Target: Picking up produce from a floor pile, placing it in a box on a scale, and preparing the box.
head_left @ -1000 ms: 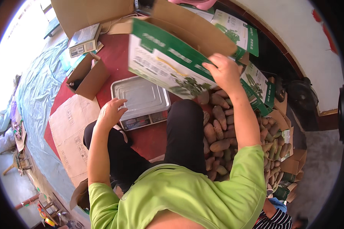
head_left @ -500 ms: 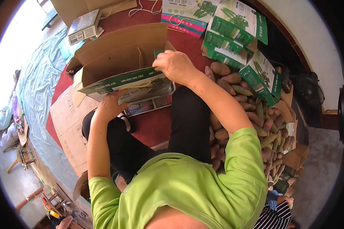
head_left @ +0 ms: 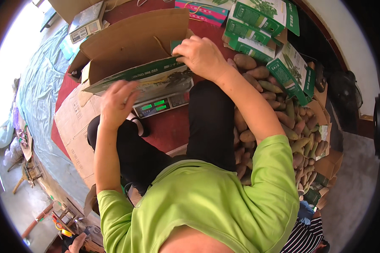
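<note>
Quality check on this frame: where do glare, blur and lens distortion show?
Head view: glare washes out the upper left, beyond the blue plastic sheet; same view, left hand looks slightly blurred; same view, fisheye bends the base of the white wall, with black corners.

The open carton (head_left: pixel 131 42) is brown cardboard, matt inside, with a smooth, slightly glossy printed face outside. The scale (head_left: pixel 151 113) has a smooth front that looks like plastic. The tubers (head_left: pixel 287 120) have dull, rough skins. The blue sheet (head_left: pixel 40 84) is thin, wrinkled plastic with a sheen; the flattened cardboard (head_left: pixel 74 126) is matt. The green shirt (head_left: pixel 207 202) and black trousers (head_left: pixel 211 122) are matt cloth.
</note>
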A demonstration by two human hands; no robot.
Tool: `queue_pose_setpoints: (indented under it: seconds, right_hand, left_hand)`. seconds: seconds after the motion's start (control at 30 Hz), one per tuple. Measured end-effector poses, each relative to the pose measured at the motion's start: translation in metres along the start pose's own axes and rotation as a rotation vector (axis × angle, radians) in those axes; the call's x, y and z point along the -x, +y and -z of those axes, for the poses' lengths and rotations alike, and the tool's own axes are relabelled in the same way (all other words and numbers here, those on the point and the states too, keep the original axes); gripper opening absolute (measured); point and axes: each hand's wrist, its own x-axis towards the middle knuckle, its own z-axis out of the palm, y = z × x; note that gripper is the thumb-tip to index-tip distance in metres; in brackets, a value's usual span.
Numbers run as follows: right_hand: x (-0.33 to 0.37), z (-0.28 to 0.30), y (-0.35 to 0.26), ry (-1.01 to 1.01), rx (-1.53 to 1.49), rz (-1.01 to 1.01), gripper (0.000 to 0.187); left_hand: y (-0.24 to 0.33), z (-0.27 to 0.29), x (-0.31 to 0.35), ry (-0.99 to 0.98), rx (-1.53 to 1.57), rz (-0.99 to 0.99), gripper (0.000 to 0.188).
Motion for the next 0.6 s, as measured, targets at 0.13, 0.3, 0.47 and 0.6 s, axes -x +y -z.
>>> queue_pose_setpoints:
  seconds: [0.13,0.3,0.47,0.6]
  right_hand:
    - [0.024,0.016,0.018,0.18,-0.033,-0.08,0.023]
    - [0.103,0.026,0.049,0.239,-0.328,-0.526,0.023]
    - [0.249,0.0,0.063,0.117,-0.295,-0.937,0.023]
    - [0.349,-0.017,0.03,-0.166,-0.104,-1.201,0.019]
  left_hand:
    - [-0.003,0.014,-0.002,0.611,-0.419,-0.327,0.039]
    - [-0.02,0.016,-0.002,0.6,-0.501,-0.191,0.05]
    - [-0.031,0.004,-0.005,0.569,-0.546,-0.214,0.047]
    - [-0.032,0.008,-0.001,0.558,-0.556,-0.143,0.041]
